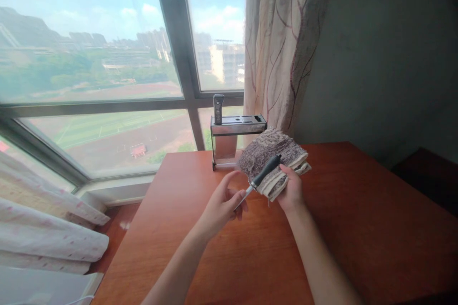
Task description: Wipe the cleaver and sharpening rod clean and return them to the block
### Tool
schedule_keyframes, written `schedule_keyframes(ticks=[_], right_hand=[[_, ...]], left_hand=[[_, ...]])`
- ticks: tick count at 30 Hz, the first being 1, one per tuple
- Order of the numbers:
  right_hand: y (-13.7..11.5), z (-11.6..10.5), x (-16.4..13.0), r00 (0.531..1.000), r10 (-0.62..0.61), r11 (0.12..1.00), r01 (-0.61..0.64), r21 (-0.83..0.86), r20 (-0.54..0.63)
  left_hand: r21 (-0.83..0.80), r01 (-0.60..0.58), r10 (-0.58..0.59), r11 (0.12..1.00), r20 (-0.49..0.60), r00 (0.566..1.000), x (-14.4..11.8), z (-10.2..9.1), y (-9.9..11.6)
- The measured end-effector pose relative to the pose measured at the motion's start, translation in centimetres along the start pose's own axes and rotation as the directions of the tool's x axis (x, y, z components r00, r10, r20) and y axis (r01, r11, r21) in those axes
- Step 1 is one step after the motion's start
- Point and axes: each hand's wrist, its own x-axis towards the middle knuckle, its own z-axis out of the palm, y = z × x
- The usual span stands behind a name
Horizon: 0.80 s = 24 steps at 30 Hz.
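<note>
Folded cloth (274, 162) and a knife (261, 178), both held above the reddish wooden surface (358, 228).

The cloth, brown-grey and folded thick, rests in the right hand (291, 190), whose fingers are clasped under it with the thumb near the knife's black handle lying across it. The left hand (223, 202) pinches the narrow blade end between its fingertips; how much blade shows is hard to tell. Behind them, a metal knife rack (236, 133) stands at the surface's far edge, one grey handle (218, 108) upright in it.
</note>
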Motion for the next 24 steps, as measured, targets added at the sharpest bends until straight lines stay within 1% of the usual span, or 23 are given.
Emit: schedule_keyframes(ticks=[4,7,11,14,18,20,22,24], right_hand=[[-0.3,0.5,-0.5,1.000,0.006,1.000,-0.007,0.028,0.029],[-0.1,0.8,-1.1,0.999,0.030,0.999,-0.031,0.020,0.043],[0.5,1.1,-2.2,0.995,0.008,1.000,-0.006,-0.015,0.102],[0.9,1.2,-3.1,0.988,0.020,0.998,-0.010,-0.064,0.151],[2.0,1.2,-3.9,0.976,0.085,0.986,-0.054,-0.157,0.198],[2.6,1.1,-4.0,0.976,0.062,0.980,-0.019,-0.200,0.210],[3.0,1.0,-3.9,0.977,0.008,0.973,0.042,-0.228,0.215],[3.1,0.8,-3.8,0.978,-0.020,0.969,0.070,-0.235,0.208]], left_hand=[[0.012,-0.054,0.055,0.998,-0.104,0.993,0.3,-0.5,-0.1],[0.024,-0.123,0.125,0.992,-0.219,0.968,0.6,-1.0,-0.2],[0.060,-0.139,0.151,0.988,-0.320,0.935,0.9,-1.4,-0.5],[0.090,-0.158,0.180,0.983,-0.356,0.917,1.1,-1.5,-0.7],[0.112,-0.185,0.215,0.976,-0.411,0.886,1.3,-1.7,-0.9],[0.138,-0.188,0.230,0.972,-0.427,0.875,1.3,-1.7,-1.0],[0.168,-0.190,0.243,0.967,-0.406,0.881,1.3,-1.6,-1.1],[0.200,-0.193,0.255,0.961,-0.363,0.896,1.3,-1.3,-1.2]])
